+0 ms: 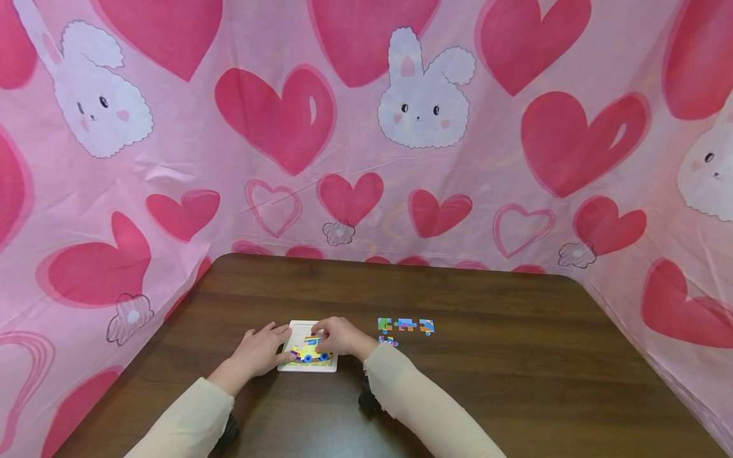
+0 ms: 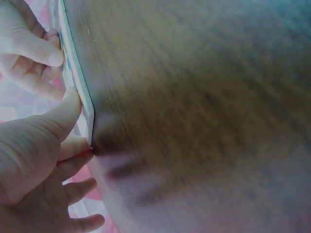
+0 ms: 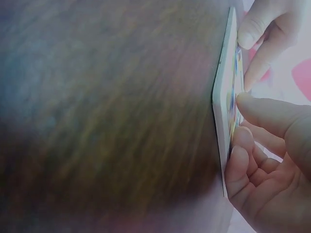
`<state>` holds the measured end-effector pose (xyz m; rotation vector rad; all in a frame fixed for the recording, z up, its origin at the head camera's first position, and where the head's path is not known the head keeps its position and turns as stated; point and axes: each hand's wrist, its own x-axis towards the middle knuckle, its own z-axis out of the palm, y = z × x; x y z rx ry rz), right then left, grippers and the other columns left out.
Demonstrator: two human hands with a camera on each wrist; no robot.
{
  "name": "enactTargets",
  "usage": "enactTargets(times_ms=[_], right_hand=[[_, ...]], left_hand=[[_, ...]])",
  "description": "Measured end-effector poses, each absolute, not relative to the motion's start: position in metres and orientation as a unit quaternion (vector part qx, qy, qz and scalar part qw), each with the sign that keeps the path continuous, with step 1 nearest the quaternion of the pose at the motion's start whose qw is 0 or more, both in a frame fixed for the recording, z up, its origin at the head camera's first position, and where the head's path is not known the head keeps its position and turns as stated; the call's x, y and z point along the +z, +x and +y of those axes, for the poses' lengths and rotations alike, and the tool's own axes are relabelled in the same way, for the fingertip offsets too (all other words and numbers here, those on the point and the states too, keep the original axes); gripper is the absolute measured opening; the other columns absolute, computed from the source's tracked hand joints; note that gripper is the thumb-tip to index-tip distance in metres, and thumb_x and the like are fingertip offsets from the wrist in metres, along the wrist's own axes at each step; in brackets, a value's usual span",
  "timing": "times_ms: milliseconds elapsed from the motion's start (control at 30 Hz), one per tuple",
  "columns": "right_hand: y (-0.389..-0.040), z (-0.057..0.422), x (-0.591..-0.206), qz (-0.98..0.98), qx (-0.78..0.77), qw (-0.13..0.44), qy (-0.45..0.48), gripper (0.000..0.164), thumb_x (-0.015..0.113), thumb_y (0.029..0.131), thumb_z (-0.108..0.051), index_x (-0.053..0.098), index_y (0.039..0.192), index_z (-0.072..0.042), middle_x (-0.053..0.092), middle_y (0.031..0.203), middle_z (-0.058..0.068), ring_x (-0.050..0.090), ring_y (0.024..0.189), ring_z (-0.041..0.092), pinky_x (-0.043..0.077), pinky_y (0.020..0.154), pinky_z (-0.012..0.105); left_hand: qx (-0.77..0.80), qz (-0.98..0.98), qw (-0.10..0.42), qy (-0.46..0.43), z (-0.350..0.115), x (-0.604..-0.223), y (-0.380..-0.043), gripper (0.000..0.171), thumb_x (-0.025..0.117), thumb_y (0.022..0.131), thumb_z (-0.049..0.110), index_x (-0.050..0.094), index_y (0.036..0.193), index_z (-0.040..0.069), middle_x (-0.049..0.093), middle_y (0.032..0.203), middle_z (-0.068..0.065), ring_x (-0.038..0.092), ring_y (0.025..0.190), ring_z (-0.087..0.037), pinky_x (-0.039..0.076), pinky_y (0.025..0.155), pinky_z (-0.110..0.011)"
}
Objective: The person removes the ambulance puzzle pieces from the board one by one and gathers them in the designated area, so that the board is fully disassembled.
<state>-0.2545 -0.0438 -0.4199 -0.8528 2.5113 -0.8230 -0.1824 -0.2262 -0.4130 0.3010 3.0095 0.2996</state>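
A small jigsaw board (image 1: 309, 370) with a white rim lies on the table, its picture partly filled with a yellow vehicle on blue wheels (image 1: 308, 359). My left hand (image 1: 259, 351) rests along the board's left side, fingers spread; its thumb lies on the picture and its index finger reaches the far left corner. Over the board's upper right, my right hand (image 1: 339, 336) has curled fingers, thumb and index finger pinching a puzzle piece (image 1: 312, 340) mostly hidden beneath them. In the right wrist view, its lower fingers (image 3: 238, 165) touch the board's edge.
Several loose puzzle pieces (image 1: 406, 324) lie right of the board, one of them (image 1: 388, 341) partly behind the right forearm. The brown wooden table (image 1: 515, 369) extends to a pink curtain (image 1: 355, 159) with hearts and rabbits on it.
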Motion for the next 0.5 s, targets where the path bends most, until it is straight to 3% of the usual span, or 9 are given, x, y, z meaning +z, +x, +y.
enactTargets(times_ms=[500], right_hand=[[-0.252, -0.0469, -0.4203, 0.895, -0.271, 0.171, -0.311, 0.038, 0.073, 0.08, -0.015, 0.064, 0.116, -0.009, 0.049, 0.063, 0.001, 0.043, 0.055, 0.013, 0.035, 0.051, 0.022]], left_hand=[[0.092, 0.989, 0.048, 0.102, -0.2267, -0.4136, -0.1814, 0.06, 0.068, 0.082, 0.035, 0.054, 0.126, -0.001, 0.05, 0.13, -0.017, 0.035, 0.124, -0.043, 0.026, 0.091, -0.066]])
